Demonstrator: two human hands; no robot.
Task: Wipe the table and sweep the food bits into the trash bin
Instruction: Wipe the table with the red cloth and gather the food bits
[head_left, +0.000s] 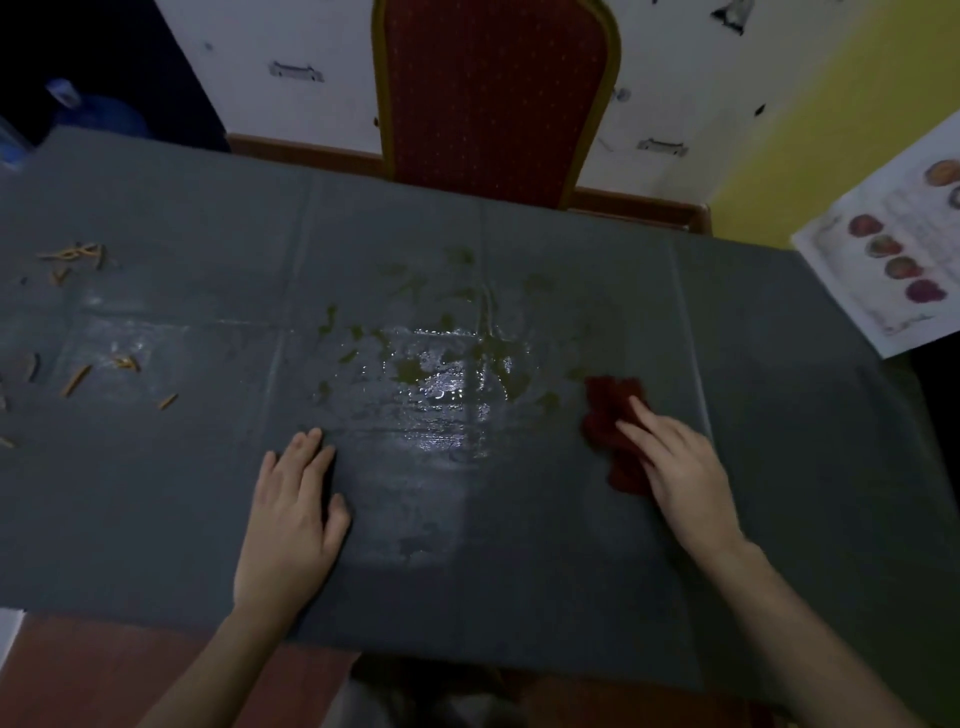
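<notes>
A grey cloth covers the table (182, 218). Yellow-green wet smears (410, 370) spread over its middle, around a shiny wet patch. Orange food strips (78, 254) lie at the far left, with more orange bits (78, 378) nearer me. My right hand (680, 467) presses flat on a crumpled red rag (608, 415) just right of the smears. My left hand (291, 514) lies flat on the cloth, fingers together, holding nothing. No trash bin is in view.
A red chair with a gold frame (493, 93) stands behind the table's far edge. A printed sheet with food pictures (893, 244) lies at the right. A blue water jug (98, 111) sits in the dark far left corner.
</notes>
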